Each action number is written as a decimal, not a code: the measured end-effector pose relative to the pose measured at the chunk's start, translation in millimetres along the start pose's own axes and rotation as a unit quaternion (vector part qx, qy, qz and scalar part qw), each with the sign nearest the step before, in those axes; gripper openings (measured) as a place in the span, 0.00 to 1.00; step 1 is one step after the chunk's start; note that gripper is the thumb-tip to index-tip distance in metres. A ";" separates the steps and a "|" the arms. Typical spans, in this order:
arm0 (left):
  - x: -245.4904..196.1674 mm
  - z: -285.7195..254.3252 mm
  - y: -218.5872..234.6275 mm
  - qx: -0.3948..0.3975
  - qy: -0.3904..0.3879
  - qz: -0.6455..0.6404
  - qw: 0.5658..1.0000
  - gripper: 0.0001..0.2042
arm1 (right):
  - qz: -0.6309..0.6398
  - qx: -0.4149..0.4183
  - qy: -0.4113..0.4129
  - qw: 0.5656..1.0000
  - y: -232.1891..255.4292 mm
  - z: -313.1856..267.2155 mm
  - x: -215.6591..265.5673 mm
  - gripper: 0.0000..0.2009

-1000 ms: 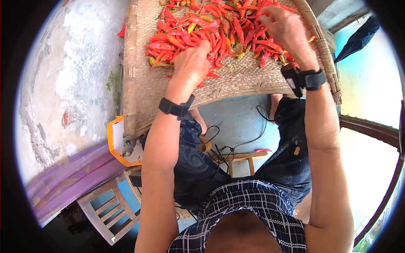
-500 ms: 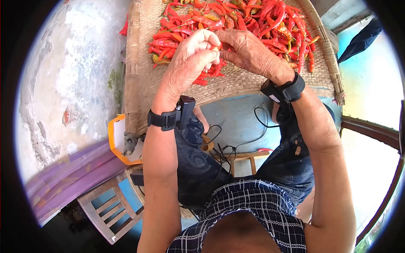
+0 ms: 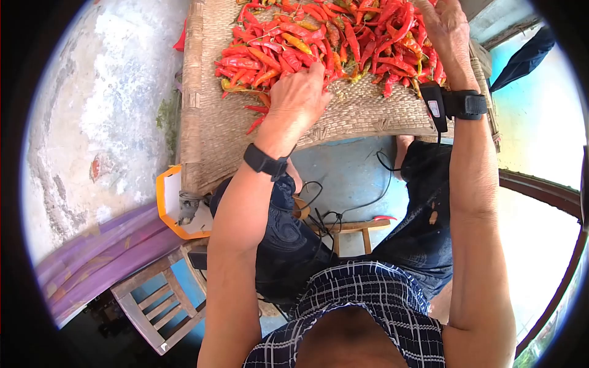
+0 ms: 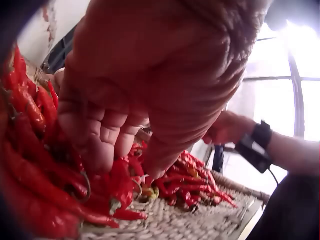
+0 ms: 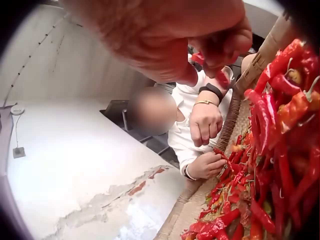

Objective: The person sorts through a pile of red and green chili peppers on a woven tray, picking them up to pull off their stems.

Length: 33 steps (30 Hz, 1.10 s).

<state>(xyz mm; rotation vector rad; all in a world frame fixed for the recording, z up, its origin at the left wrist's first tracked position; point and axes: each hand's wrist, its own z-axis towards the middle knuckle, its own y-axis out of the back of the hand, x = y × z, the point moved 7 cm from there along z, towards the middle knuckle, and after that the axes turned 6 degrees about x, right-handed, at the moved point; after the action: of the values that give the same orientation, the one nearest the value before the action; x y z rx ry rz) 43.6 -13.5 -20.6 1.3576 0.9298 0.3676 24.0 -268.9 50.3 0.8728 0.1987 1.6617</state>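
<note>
Red, orange and yellow chili peppers (image 3: 270, 46) lie heaped on a woven tray (image 3: 208, 135). My left hand (image 3: 299, 95) is over the near edge of the heap; in the left wrist view its fingers (image 4: 102, 150) bend down among red peppers (image 4: 117, 187), thumb apart from them and no pepper clearly gripped. My right hand (image 3: 448, 30) is above the tray's right edge. In the right wrist view the right hand (image 5: 175, 40) has curled fingers, with a red pepper (image 5: 198, 58) showing in parts between and below them.
Another person in a white shirt (image 5: 182, 117) has both hands by the tray's far rim. A wooden chair (image 3: 138, 306) and an orange-edged box (image 3: 164, 196) are at the left. Below the tray are a small stool (image 3: 353, 227) and black cables (image 3: 325, 224).
Both hands came together over the peppers, then parted. The left moved back down to the heap's near edge; the right swung out to the upper right.
</note>
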 end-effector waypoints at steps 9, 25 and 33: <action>30.6 6.9 23.3 0.026 -0.010 -0.269 0.963 0.07 | 0.194 0.363 0.025 0.911 -74.0 -60.7 82.6 0.17; 32.7 2.6 32.7 -0.076 -0.095 -0.058 0.991 0.12 | 0.046 0.298 -0.086 0.950 -33.8 -13.0 38.5 0.13; 22.6 6.0 15.6 -0.080 -0.049 0.144 0.985 0.14 | 0.005 0.178 -0.061 0.982 -48.5 -18.5 -1.3 0.13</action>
<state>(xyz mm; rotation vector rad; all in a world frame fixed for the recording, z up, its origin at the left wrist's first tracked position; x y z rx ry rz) 66.1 2.1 -14.4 1.3503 0.6102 0.5780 49.8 -249.8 9.4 1.2416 0.4154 1.6015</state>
